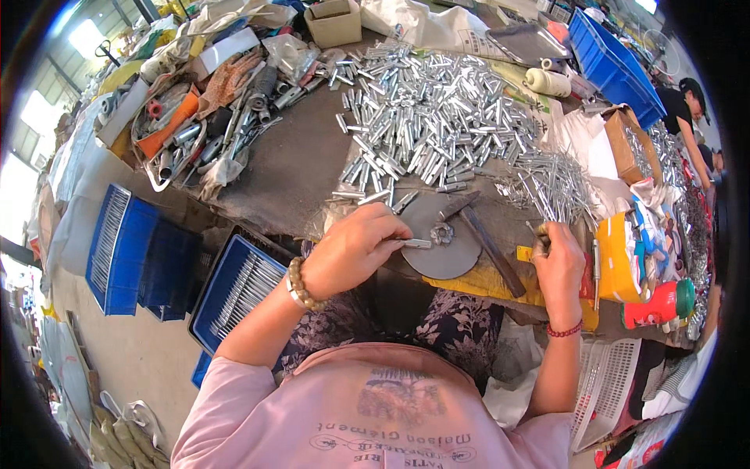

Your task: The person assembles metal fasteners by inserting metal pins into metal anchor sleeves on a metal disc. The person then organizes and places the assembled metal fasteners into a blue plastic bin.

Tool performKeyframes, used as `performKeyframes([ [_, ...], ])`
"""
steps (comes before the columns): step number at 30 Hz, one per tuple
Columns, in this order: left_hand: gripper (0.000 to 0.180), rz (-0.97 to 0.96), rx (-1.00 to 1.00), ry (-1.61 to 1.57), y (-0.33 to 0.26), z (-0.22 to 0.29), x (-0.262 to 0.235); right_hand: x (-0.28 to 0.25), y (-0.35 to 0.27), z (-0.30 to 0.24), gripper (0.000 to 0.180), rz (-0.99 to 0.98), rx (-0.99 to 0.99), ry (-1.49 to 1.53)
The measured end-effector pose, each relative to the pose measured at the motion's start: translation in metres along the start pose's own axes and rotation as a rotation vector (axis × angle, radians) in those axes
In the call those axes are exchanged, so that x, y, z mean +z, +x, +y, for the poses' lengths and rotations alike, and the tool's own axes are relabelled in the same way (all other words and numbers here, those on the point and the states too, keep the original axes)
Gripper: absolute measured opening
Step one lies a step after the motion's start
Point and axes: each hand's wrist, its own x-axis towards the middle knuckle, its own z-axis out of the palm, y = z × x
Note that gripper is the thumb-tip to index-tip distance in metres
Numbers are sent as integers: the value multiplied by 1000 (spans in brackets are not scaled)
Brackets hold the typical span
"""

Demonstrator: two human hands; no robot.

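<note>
My left hand [351,248], with a beaded bracelet at its wrist, pinches a short silver metal tube [418,244] over a round grey metal plate [426,266]. A small metal ring-shaped piece [442,234] sits on that plate, close to the tube's end. Across the plate's right edge lies a hammer [492,248], its head pointing away from me. My right hand [558,262] is closed, held near the bench's right front. Its thumb and fingers are pressed together, and whatever they hold is too small to name. Thin metal pins [551,186] lie heaped just beyond it.
A large heap of silver metal tubes [437,109] covers the bench's middle. Tools and scraps [211,117] crowd the left. Blue crates [205,313] of metal rods stand at lower left. A yellow box [617,258] and red jar [652,305] flank my right hand. Someone [683,117] works at far right.
</note>
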Motion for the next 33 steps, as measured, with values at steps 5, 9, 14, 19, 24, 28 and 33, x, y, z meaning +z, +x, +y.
performKeyframes([
  [5,18,103,82,115,6,16,8,-17,-4,-56,26,87,-206,349],
  [9,18,97,82,149,8,18,17,-16,-5,-93,22,-12,-286,419],
  [14,16,95,30,168,3,20,16,-6,-1,-95,18,-88,-371,373],
  [19,13,109,56,156,1,18,17,-1,-2,-98,17,-85,-380,392],
  [24,14,123,44,117,-1,14,21,1,-1,-100,18,-80,-395,388],
  [28,14,160,50,98,-2,12,23,2,0,-102,22,-71,-432,364],
  [33,15,160,52,98,-3,10,23,2,3,-102,22,-79,-443,382],
])
